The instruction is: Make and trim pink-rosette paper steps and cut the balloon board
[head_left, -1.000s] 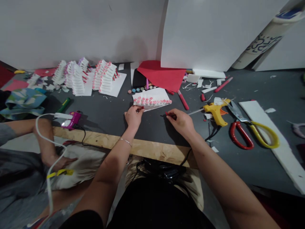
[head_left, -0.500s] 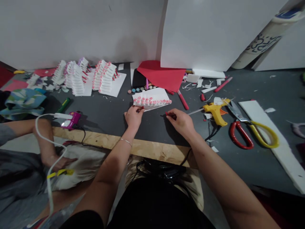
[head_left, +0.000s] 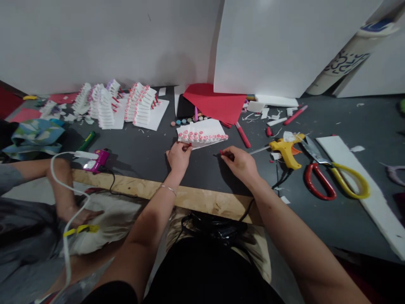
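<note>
My left hand [head_left: 179, 159] is closed at the front left edge of a white craft piece [head_left: 202, 136], which bears rows of small pink-and-white rounds. A speck of red shows at that hand's fingertips. To the right of the piece, my right hand [head_left: 241, 162] is closed in a pinch just above the dark tabletop. Something small and red shows at its fingertips; whether it is a nail or a held bit I cannot tell. Behind the right hand lies a red marker [head_left: 243, 135], and to its right a yellow glue gun [head_left: 286, 152].
Large scissors [head_left: 321, 181] rest partly over a white foam strip [head_left: 379, 211] at right. Ridged white craft pieces [head_left: 141, 105] stand at the back left. Red paper [head_left: 217, 101] lies behind the work. Another person's arm [head_left: 61, 185] is at left, near a purple power adapter [head_left: 99, 160].
The view has shifted slightly. Both hands keep nearly the same place and pinch, and the white craft piece has hardly moved.
</note>
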Tool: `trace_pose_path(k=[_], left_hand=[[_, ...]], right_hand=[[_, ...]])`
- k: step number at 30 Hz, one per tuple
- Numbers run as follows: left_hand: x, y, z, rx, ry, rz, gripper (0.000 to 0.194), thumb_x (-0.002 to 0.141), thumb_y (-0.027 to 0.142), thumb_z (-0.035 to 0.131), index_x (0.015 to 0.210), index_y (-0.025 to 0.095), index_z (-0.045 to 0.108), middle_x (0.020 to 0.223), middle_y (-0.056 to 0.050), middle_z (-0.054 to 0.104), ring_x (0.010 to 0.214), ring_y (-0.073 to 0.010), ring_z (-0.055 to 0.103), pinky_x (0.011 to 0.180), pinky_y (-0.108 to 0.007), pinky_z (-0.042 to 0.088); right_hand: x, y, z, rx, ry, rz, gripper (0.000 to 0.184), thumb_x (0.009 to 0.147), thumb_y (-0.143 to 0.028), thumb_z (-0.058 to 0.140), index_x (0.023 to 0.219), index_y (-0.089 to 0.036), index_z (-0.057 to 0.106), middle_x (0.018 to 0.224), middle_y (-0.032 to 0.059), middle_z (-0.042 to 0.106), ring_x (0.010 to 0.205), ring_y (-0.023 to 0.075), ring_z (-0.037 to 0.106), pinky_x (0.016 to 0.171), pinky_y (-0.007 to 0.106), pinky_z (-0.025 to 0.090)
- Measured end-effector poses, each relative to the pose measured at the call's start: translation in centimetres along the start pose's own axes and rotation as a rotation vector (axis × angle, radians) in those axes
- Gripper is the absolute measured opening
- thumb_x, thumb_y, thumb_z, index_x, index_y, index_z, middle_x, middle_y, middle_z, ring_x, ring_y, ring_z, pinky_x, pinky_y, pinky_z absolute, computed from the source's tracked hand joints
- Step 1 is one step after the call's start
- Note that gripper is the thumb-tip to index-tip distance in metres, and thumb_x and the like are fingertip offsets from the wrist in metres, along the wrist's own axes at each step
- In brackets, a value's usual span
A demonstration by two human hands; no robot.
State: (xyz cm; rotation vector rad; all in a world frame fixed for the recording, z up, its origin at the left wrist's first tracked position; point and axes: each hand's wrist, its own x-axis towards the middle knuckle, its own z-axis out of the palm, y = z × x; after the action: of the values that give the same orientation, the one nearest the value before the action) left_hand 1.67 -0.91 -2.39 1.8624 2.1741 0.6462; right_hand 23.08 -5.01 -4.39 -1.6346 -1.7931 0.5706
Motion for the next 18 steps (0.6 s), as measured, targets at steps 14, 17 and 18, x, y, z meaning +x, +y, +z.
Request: trace_pose_path(k=[14,17,18], left_hand=[[-0.05,-0.88,0.28,0.016,-0.013,0.09,0.014,0.086,0.027,0.067,0.1,0.024,0.07,0.105,-0.007,0.072,0.095,-0.0235,0.065,0.084,-0.036,0.039],[0.36,-0.79,0.52,0.02,-0.03,0.101,0.014,0.086,0.027,0.067,0.099,0.024,0.07,0.105,-0.007,0.072,0.099,-0.0244,0.065,0.085,-0.036,0.039],[0.51,-0.73,0.58,0.018,-0.03,0.104,0.014,0.086,0.027,0.067,0.1,0.024,0.07,0.105,-0.008,0.072,0.1,-0.0248,0.065,0.085,-0.036,0.039]], right_hand=[[-0.08,0.32,0.21,0.008,-0.006,-0.012,0.009,0.087,-0.026,0.057,0.091,-0.025,0.065,0.086,0.0024,0.071,0.079,0.0196,0.065,0.067,0.03,0.046],[-0.08,0.3,0.23,0.012,-0.004,-0.015,0.009,0.086,-0.026,0.057,0.091,-0.025,0.065,0.086,0.0026,0.072,0.078,0.0198,0.065,0.067,0.03,0.047],[-0.07,0.28,0.24,0.013,-0.003,-0.015,0.009,0.086,-0.026,0.057,0.091,-0.025,0.065,0.085,0.0026,0.072,0.078,0.0199,0.065,0.067,0.031,0.047]])
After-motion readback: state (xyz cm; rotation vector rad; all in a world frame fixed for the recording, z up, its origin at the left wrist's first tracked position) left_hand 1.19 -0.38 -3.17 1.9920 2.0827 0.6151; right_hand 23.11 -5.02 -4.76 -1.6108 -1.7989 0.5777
